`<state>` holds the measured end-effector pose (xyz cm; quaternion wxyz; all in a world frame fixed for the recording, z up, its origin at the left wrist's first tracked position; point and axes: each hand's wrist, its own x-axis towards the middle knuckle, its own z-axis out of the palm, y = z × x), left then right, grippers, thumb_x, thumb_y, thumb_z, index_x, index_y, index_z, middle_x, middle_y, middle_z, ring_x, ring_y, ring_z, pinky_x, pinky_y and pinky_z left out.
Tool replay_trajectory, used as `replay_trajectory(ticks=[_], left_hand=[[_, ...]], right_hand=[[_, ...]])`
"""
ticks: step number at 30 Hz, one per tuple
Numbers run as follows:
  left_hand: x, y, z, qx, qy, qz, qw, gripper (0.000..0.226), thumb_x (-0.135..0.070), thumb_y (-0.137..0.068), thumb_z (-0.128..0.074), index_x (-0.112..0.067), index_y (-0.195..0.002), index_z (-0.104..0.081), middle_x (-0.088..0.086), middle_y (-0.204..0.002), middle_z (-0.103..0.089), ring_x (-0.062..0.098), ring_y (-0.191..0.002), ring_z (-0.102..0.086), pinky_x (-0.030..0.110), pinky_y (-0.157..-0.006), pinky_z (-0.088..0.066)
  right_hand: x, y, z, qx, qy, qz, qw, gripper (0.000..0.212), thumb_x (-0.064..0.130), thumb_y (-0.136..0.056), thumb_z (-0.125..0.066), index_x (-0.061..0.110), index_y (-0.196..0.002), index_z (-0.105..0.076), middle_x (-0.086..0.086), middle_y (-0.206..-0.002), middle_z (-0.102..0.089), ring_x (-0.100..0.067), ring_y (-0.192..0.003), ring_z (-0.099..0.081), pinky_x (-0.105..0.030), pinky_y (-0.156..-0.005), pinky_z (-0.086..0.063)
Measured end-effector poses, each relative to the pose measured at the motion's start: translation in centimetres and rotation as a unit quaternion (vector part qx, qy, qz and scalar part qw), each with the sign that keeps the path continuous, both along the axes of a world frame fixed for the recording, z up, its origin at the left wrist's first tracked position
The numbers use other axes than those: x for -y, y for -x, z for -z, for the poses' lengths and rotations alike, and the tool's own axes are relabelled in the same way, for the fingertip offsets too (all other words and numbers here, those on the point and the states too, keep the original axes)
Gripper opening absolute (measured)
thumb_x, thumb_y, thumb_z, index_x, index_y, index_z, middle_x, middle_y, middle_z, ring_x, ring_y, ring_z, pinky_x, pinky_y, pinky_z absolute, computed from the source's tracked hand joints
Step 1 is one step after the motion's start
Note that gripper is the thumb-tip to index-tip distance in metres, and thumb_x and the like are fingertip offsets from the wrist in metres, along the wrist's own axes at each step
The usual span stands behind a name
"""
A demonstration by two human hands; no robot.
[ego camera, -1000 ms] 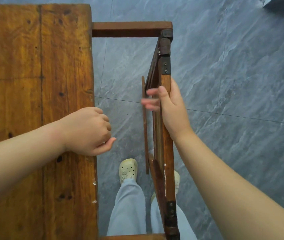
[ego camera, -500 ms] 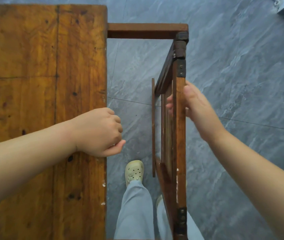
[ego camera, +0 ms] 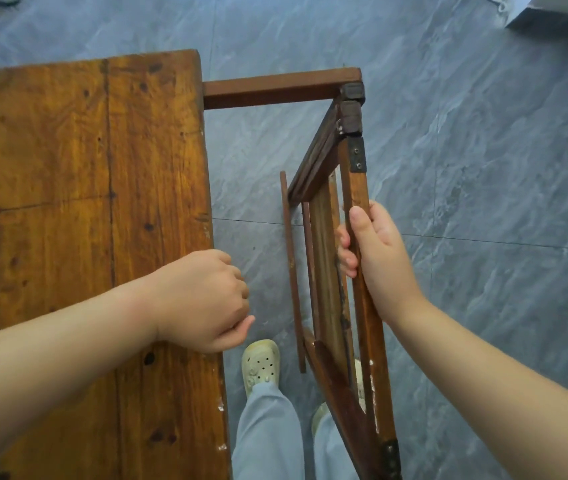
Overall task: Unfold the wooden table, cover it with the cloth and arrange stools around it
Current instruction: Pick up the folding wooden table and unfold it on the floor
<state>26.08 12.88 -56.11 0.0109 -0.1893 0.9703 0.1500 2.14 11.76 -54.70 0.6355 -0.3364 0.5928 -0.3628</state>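
Note:
The folding wooden table stands partly unfolded below me. Its flat plank top (ego camera: 95, 209) fills the left. A dark support rail (ego camera: 275, 89) runs from its far corner to a hinged corner block. From there a hanging leaf frame (ego camera: 355, 188) stands on edge, running toward me. My left hand (ego camera: 203, 299) is closed on the top's right edge. My right hand (ego camera: 376, 258) grips the leaf frame's upper rail, thumb on top and fingers curled around it. No cloth or stools are in view.
Grey marbled floor tiles (ego camera: 483, 168) lie all around. My feet in pale clogs (ego camera: 261, 365) and grey trousers stand in the gap between the top and the leaf frame. A pale object (ego camera: 559, 12) sits at the far right corner, another at the far left.
My right hand has shifted from resting open against the leaf frame to wrapping around its rail. The view has pulled back, showing the table's far end. My left hand keeps its hold.

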Motion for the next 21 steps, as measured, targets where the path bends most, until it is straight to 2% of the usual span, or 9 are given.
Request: replay_trajectory(ticks=[7,12,14,16,17,20,21], left_hand=[[0.4,0.1,0.8,0.014,-0.012,0.007,1.000,0.038,-0.032,-0.079,-0.047,-0.019,-0.043,-0.047,-0.004,-0.043,-0.042,0.019,-0.039,-0.040,0.026,-0.044,-0.034],[0.0,-2.6,0.6,0.038,-0.030,0.005,0.999,0.035,-0.031,-0.077,-0.048,-0.019,-0.044,-0.047,-0.004,-0.044,-0.042,0.019,-0.039,-0.041,0.026,-0.043,-0.036],[-0.1,-3.5,0.3,0.042,-0.033,0.004,0.999,0.035,-0.030,-0.077,-0.048,-0.019,-0.044,-0.047,-0.004,-0.044,-0.042,0.019,-0.038,-0.041,0.026,-0.043,-0.037],[0.0,-4.4,-0.2,0.050,-0.031,0.007,0.998,0.036,-0.030,-0.078,-0.048,-0.019,-0.043,-0.046,-0.005,-0.044,-0.042,0.018,-0.038,-0.040,0.025,-0.043,-0.036],[-0.1,-4.8,-0.4,0.054,-0.033,0.006,0.998,0.037,-0.030,-0.078,-0.048,-0.019,-0.043,-0.045,-0.005,-0.043,-0.041,0.017,-0.037,-0.039,0.025,-0.042,-0.035],[-0.5,-5.7,-1.1,0.061,-0.026,-0.003,0.998,0.038,-0.031,-0.077,-0.047,-0.019,-0.042,-0.044,-0.006,-0.042,-0.038,0.015,-0.036,-0.036,0.024,-0.042,-0.034],[-0.7,-5.8,-1.4,0.062,-0.027,-0.004,0.998,0.038,-0.031,-0.078,-0.047,-0.019,-0.042,-0.043,-0.006,-0.042,-0.038,0.015,-0.036,-0.035,0.024,-0.042,-0.034]], right_hand=[[0.0,-0.6,0.3,-0.036,0.005,0.012,0.999,0.013,0.024,-0.102,-0.037,0.018,-0.092,-0.044,0.004,-0.068,-0.044,-0.007,-0.046,-0.036,-0.021,-0.039,-0.031],[0.0,-3.1,0.5,0.092,-0.036,0.018,0.995,0.020,0.028,-0.102,-0.037,0.012,-0.090,-0.041,0.003,-0.064,-0.041,-0.007,-0.043,-0.031,-0.018,-0.036,-0.027],[-0.2,-4.2,0.9,0.012,-0.013,0.011,1.000,0.020,0.030,-0.102,-0.038,0.013,-0.092,-0.042,0.004,-0.064,-0.042,-0.009,-0.043,-0.033,-0.022,-0.038,-0.028],[-0.5,-5.3,1.2,-0.083,0.019,-0.005,0.996,0.017,0.033,-0.101,-0.039,0.021,-0.091,-0.045,0.004,-0.064,-0.045,-0.011,-0.046,-0.038,-0.027,-0.042,-0.031],[-0.6,-5.7,1.1,-0.090,0.022,-0.007,0.996,0.016,0.033,-0.101,-0.040,0.022,-0.090,-0.045,0.002,-0.065,-0.044,-0.011,-0.047,-0.038,-0.027,-0.042,-0.031],[-0.4,-6.4,0.9,-0.007,-0.007,-0.005,1.000,0.017,0.030,-0.102,-0.039,0.020,-0.088,-0.044,0.001,-0.066,-0.043,-0.010,-0.047,-0.037,-0.025,-0.040,-0.031],[-0.4,-6.6,1.0,-0.013,-0.007,-0.009,1.000,0.018,0.031,-0.102,-0.039,0.020,-0.089,-0.045,0.002,-0.066,-0.044,-0.010,-0.047,-0.038,-0.025,-0.041,-0.032]])
